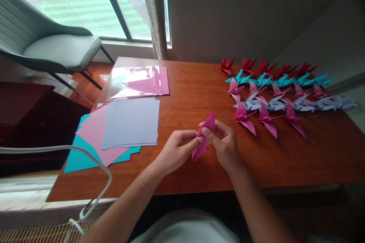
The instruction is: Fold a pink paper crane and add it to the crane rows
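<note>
A partly folded magenta paper piece [204,136] is held upright over the wooden table [194,91], a little above its front half. My left hand [178,150] pinches its lower left side with thumb and fingers. My right hand [224,142] grips its right side, thumb pressed on the fold. Both hands are closed on the paper. To the right lie rows of finished paper cranes [282,91] in red, teal, pink, lavender and magenta.
A stack of flat sheets [119,129] in lavender, pink and teal lies at the left. Behind it is a clear plastic pack of pink paper [138,81]. A grey chair [54,45] stands by the window. A white cable [94,167] hangs at the lower left.
</note>
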Action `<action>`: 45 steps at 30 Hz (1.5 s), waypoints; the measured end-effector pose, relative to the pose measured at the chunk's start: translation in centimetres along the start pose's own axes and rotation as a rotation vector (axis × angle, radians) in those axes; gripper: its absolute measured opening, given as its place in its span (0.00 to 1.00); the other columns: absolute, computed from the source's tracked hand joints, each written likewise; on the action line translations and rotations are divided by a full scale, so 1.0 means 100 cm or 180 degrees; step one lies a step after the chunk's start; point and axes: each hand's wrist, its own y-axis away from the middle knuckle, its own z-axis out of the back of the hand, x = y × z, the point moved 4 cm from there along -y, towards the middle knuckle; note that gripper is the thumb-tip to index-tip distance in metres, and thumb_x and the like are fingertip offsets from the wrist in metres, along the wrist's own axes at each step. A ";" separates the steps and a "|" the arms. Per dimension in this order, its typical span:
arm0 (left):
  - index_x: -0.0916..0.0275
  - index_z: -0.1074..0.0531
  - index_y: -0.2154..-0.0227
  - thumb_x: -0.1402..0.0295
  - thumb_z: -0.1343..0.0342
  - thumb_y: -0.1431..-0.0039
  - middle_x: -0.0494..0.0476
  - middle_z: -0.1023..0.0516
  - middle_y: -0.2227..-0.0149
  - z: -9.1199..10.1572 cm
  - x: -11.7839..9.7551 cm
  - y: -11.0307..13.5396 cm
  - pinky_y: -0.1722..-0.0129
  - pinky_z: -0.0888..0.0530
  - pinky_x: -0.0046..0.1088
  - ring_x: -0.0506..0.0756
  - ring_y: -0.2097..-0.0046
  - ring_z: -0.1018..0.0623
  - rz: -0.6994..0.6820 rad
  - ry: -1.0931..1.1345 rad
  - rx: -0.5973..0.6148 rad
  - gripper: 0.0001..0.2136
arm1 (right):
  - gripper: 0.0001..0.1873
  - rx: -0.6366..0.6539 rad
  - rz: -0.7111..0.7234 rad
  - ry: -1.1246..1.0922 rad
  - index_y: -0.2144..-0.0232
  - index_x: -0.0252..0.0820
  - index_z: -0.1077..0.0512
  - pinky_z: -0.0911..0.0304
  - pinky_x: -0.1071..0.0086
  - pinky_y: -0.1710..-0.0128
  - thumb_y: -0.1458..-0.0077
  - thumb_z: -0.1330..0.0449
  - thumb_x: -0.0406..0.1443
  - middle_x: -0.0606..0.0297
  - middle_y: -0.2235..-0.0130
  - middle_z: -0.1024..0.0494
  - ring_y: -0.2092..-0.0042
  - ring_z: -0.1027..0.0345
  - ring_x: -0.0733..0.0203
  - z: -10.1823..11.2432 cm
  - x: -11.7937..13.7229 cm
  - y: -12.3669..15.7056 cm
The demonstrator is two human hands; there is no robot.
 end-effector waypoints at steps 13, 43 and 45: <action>0.68 0.23 0.68 0.55 0.46 0.35 0.58 0.22 0.70 -0.004 0.003 0.003 0.66 0.28 0.28 0.56 0.67 0.23 0.0138 -0.0315 0.0357 0.19 | 0.18 -0.0396 0.0016 0.0055 0.78 0.42 0.27 0.44 0.71 0.73 0.43 0.33 0.46 0.70 0.77 0.32 0.73 0.40 0.65 0.009 -0.005 0.000; 0.64 0.28 0.72 0.62 0.48 0.34 0.51 0.30 0.75 0.002 0.003 -0.001 0.73 0.37 0.23 0.50 0.72 0.33 -0.0379 -0.1049 -0.0306 0.13 | 0.10 -0.0780 0.0381 0.0081 0.67 0.47 0.27 0.39 0.70 0.67 0.48 0.30 0.40 0.68 0.67 0.28 0.66 0.34 0.63 0.012 -0.006 -0.005; 0.64 0.28 0.72 0.61 0.48 0.34 0.51 0.30 0.75 0.003 0.003 -0.001 0.73 0.37 0.23 0.50 0.72 0.33 -0.0379 -0.1014 -0.0312 0.14 | 0.09 -0.0744 0.0473 0.0128 0.69 0.47 0.27 0.39 0.69 0.68 0.47 0.30 0.40 0.68 0.67 0.29 0.66 0.35 0.63 0.012 -0.004 -0.005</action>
